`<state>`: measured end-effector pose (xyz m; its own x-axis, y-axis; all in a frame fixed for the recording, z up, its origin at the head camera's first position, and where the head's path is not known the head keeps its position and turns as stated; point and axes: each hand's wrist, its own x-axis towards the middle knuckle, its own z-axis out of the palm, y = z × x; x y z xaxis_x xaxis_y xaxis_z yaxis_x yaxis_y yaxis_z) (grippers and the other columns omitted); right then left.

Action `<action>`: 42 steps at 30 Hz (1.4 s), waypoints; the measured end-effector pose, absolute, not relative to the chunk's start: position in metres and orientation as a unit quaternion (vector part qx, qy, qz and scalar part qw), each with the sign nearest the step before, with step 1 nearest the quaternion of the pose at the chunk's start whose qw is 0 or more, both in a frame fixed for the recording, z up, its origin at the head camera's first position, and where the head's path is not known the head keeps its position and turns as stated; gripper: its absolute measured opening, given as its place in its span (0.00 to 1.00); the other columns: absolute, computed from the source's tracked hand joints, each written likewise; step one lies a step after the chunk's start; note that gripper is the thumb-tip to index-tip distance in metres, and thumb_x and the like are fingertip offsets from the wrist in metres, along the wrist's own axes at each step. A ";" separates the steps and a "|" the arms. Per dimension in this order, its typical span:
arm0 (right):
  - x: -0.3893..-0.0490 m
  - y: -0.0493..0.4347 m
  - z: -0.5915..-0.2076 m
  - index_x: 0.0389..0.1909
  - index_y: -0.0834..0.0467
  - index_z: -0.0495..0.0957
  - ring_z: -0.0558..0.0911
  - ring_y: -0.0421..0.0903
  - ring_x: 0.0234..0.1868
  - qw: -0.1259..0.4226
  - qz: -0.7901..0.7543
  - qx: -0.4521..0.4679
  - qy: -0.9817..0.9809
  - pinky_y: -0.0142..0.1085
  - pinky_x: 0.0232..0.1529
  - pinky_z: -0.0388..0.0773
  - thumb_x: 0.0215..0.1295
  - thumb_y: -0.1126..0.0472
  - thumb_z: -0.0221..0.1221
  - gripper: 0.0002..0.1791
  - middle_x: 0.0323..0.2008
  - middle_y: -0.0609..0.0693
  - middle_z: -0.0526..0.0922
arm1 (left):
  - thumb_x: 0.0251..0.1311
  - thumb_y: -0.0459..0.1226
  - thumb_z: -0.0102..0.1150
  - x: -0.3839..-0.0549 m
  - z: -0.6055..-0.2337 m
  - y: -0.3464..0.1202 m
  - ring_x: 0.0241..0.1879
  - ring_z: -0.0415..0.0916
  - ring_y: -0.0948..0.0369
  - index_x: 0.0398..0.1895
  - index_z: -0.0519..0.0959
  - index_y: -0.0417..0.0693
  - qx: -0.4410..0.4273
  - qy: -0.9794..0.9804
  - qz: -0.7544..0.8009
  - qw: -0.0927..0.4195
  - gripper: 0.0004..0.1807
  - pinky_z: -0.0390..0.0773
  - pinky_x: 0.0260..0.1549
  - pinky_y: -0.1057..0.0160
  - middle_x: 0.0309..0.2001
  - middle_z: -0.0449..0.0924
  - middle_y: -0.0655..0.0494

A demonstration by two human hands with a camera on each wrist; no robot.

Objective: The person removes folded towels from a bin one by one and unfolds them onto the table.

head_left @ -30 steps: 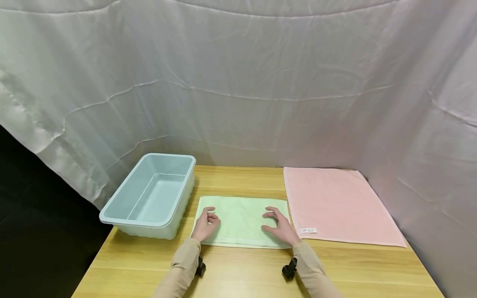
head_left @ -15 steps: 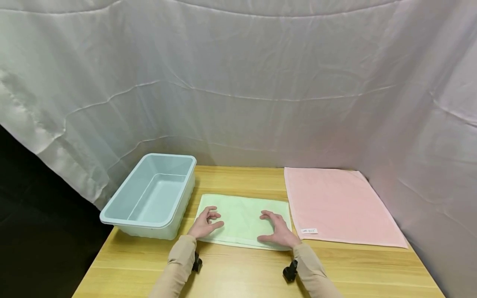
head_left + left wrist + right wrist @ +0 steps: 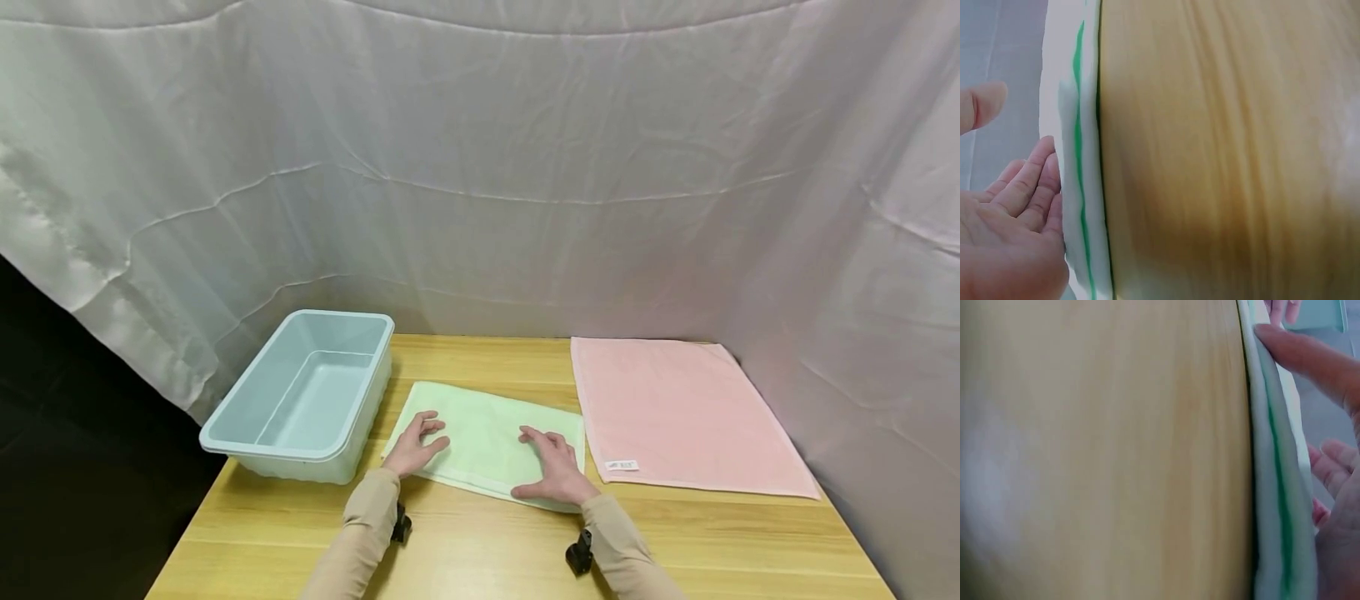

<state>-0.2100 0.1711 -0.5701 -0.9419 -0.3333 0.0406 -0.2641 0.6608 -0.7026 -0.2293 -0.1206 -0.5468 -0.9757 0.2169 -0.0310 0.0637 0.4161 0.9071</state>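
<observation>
A light green towel (image 3: 483,446), folded into a flat rectangle, lies slanted on the wooden table, its right end nearer to me. My left hand (image 3: 415,447) rests at its left end, fingers loosely bent and spread from the thumb. In the left wrist view the fingertips (image 3: 1046,145) meet the towel while the thumb (image 3: 990,105) stays raised. On the right part of the towel lies my right hand (image 3: 557,472), fingers spread. Its thumb (image 3: 1297,353) touches the folded front edge in the right wrist view. Neither hand pinches the cloth.
A light blue plastic bin (image 3: 352,425) stands at the left of the table (image 3: 480,554). At the right a pink towel (image 3: 682,412) is spread flat, with a white label (image 3: 622,466) at its near left corner. Grey curtains (image 3: 480,250) hang behind.
The green towel has turned clockwise under my hands: its left end has shifted away from me and its right end nearer. My right hand has moved slightly left and nearer to me.
</observation>
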 end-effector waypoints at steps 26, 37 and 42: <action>-0.202 0.160 -0.570 0.76 0.53 0.59 0.60 0.62 0.70 0.033 -0.318 -0.172 0.932 0.66 0.70 0.54 0.38 0.42 0.81 0.63 0.69 0.52 0.71 | 0.70 0.36 0.54 -0.216 -0.548 -0.120 0.54 0.79 0.44 0.73 0.56 0.32 0.048 0.871 0.488 0.026 0.33 0.77 0.56 0.44 0.50 0.83 0.42; -0.194 0.147 -0.566 0.75 0.54 0.59 0.63 0.63 0.66 0.040 -0.293 -0.183 0.937 0.64 0.62 0.63 0.39 0.40 0.79 0.62 0.70 0.56 0.67 | 0.75 0.36 0.49 -0.231 -0.547 -0.122 0.70 0.66 0.37 0.75 0.50 0.33 0.061 0.847 0.524 0.061 0.32 0.66 0.70 0.38 0.67 0.72 0.34; -0.200 0.154 -0.566 0.73 0.53 0.64 0.65 0.60 0.64 0.032 -0.329 -0.189 0.925 0.62 0.65 0.60 0.40 0.44 0.79 0.56 0.64 0.54 0.75 | 0.75 0.34 0.49 -0.233 -0.549 -0.119 0.69 0.67 0.38 0.75 0.52 0.34 0.054 0.838 0.540 0.051 0.31 0.65 0.70 0.38 0.65 0.74 0.34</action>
<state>-0.1996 0.1540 -0.5662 -0.9269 -0.3697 0.0649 -0.3275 0.7120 -0.6212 -0.2334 -0.1192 -0.5489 -0.9889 0.1458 -0.0274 0.0352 0.4101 0.9114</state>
